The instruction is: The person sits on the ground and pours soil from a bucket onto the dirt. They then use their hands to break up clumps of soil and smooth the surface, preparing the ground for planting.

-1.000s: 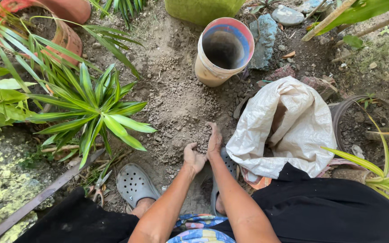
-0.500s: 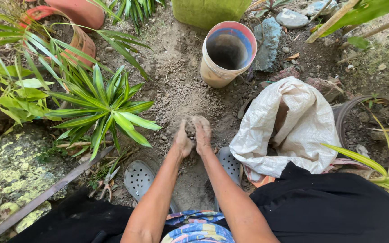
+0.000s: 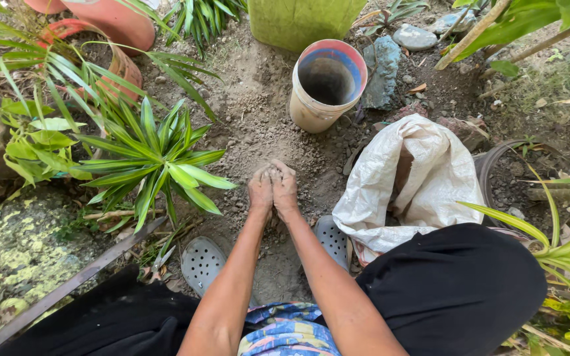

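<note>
— What were the hands doing at that moment?

— The left hand (image 3: pixel 259 192) and the right hand (image 3: pixel 285 190) were pressed side by side, palms down, on the heap of loose soil (image 3: pixel 258 125) in front of the person. The fingers were curled together and dusted grey (whether they cupped any earth underneath, I could not tell).

— And the soil itself, where did it lie?

— It spread over bare ground from the hands up toward a cream plastic bucket (image 3: pixel 325 86) with a blue and pink rim, which stood upright, well apart from the hands and dark inside.

— What lay to the right?

— A white woven sack (image 3: pixel 423 178), open at the mouth and slumped, just beside the right forearm. Beyond it sat a bluish stone (image 3: pixel 382 69) touching the bucket's side.

— To the left?

— A spiky green plant (image 3: pixel 156 155) near the left hand, its leaves fanned out, and behind it a terracotta pot (image 3: pixel 117 62) tipped on its side among long leaves.

— Anything of the person's feet?

— Two grey perforated clogs: the left clog (image 3: pixel 202 264) beside the left forearm, the right clog (image 3: pixel 332 238) partly hidden between the right forearm and the sack. The knees wore black cloth.
</note>
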